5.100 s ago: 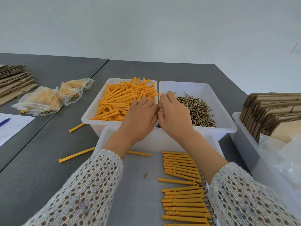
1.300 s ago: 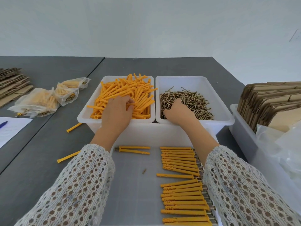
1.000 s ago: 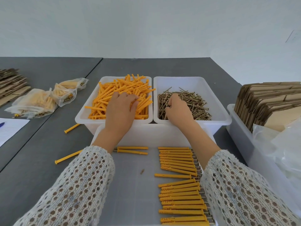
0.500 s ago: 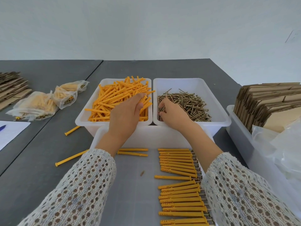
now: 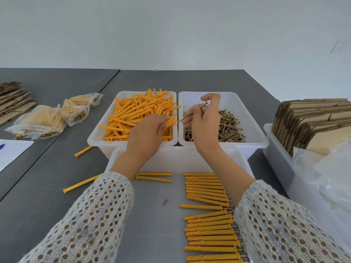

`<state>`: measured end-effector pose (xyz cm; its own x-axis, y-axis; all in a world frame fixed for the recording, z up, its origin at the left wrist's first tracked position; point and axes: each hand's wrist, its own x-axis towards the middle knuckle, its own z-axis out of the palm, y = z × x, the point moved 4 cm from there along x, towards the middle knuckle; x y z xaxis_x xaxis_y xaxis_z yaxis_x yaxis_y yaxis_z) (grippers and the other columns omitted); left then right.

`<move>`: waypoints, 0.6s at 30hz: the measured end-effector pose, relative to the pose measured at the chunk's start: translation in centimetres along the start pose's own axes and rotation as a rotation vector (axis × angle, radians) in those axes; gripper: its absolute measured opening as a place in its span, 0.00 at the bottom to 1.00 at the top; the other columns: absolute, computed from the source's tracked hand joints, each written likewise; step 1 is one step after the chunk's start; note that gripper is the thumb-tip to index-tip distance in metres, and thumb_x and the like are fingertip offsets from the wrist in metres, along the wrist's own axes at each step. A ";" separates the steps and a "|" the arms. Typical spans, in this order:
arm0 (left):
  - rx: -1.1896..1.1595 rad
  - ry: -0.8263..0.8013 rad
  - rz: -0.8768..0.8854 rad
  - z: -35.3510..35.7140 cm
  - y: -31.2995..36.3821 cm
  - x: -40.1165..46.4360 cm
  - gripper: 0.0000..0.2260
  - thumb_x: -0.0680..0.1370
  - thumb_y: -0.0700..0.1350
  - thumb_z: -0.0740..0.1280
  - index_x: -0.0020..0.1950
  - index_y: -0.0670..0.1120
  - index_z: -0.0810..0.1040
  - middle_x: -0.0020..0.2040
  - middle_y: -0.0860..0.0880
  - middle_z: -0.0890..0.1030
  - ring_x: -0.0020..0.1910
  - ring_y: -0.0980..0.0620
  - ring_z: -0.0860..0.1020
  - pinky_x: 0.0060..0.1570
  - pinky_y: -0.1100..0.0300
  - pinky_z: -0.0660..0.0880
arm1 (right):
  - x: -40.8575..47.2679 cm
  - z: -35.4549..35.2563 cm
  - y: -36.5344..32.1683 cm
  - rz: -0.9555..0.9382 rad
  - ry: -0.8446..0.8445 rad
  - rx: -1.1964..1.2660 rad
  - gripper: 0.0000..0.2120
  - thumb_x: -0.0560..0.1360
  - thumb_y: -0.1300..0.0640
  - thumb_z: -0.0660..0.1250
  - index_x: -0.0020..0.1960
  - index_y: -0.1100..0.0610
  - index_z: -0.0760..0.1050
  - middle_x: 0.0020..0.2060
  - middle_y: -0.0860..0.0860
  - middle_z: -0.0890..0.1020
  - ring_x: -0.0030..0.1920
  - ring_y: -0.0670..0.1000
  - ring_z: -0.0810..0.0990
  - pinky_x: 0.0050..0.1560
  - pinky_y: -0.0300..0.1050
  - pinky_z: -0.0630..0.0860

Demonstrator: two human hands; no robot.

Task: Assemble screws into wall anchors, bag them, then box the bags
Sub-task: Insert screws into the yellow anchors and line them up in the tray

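Grey tabletop [image 5: 47,196], pale wall behind. Two white bins [image 5: 247,118] at centre: left holds orange anchors [image 5: 140,111], right holds screws [image 5: 229,128]. Three filled bags [image 5: 40,120] at upper left. Left hand [image 5: 147,133] grips anchors; right hand [image 5: 204,124] pinches one screw [image 5: 191,112].

We see a dark grey table [image 5: 47,186] with a seam running from its far edge toward the near left. On it stand two white bins [image 5: 131,147], side by side, with a white tray [image 5: 190,160] just in front and a larger white tub [image 5: 275,160] at the right. At the left lie clear filled bags [image 5: 39,120], flattened cardboard [image 5: 13,99], a paper sheet [image 5: 13,152] and two loose orange anchors [image 5: 83,185].
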<state>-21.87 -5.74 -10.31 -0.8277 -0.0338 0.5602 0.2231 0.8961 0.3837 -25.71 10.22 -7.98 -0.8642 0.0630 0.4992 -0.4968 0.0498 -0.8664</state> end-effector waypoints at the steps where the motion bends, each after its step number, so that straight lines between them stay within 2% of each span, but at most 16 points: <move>1: -0.007 -0.005 0.002 0.0 0.0 0.0 0.13 0.83 0.42 0.62 0.65 0.49 0.79 0.51 0.52 0.81 0.49 0.49 0.79 0.43 0.48 0.78 | -0.2 0.3 -0.1 -0.002 -0.018 0.014 0.10 0.80 0.71 0.53 0.56 0.57 0.61 0.36 0.60 0.79 0.28 0.53 0.79 0.30 0.43 0.77; 5: -0.061 -0.014 0.056 -0.2 0.5 -0.1 0.13 0.82 0.40 0.63 0.65 0.47 0.79 0.49 0.51 0.82 0.45 0.49 0.79 0.42 0.47 0.78 | -1.2 1.5 -0.2 -0.028 -0.107 0.005 0.11 0.81 0.71 0.55 0.56 0.57 0.61 0.35 0.61 0.79 0.30 0.58 0.79 0.30 0.43 0.77; 8: -0.084 -0.024 0.055 -0.3 0.6 -0.2 0.13 0.82 0.40 0.62 0.65 0.47 0.79 0.49 0.51 0.83 0.43 0.48 0.79 0.41 0.47 0.78 | -1.6 2.0 -0.2 -0.036 -0.140 -0.016 0.10 0.80 0.71 0.56 0.55 0.58 0.62 0.33 0.59 0.79 0.29 0.56 0.79 0.31 0.47 0.77; 12: -0.083 -0.051 0.068 -0.3 0.8 -0.3 0.12 0.83 0.41 0.61 0.65 0.48 0.78 0.46 0.54 0.82 0.42 0.51 0.79 0.41 0.49 0.78 | -1.2 1.4 -0.3 -0.008 -0.048 0.039 0.11 0.80 0.71 0.55 0.54 0.56 0.62 0.35 0.60 0.79 0.28 0.52 0.79 0.29 0.40 0.76; 18: -0.086 -0.082 0.079 -0.2 1.2 -0.2 0.13 0.83 0.41 0.60 0.65 0.50 0.77 0.44 0.57 0.81 0.41 0.54 0.77 0.42 0.53 0.77 | -0.2 0.0 0.3 0.069 0.116 0.106 0.07 0.82 0.68 0.54 0.54 0.57 0.63 0.36 0.59 0.81 0.28 0.55 0.80 0.32 0.47 0.80</move>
<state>-21.34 -4.77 -9.86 -0.8440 0.0749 0.5311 0.3299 0.8532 0.4040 -25.67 10.21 -8.38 -0.8848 0.1774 0.4309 -0.4473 -0.0636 -0.8921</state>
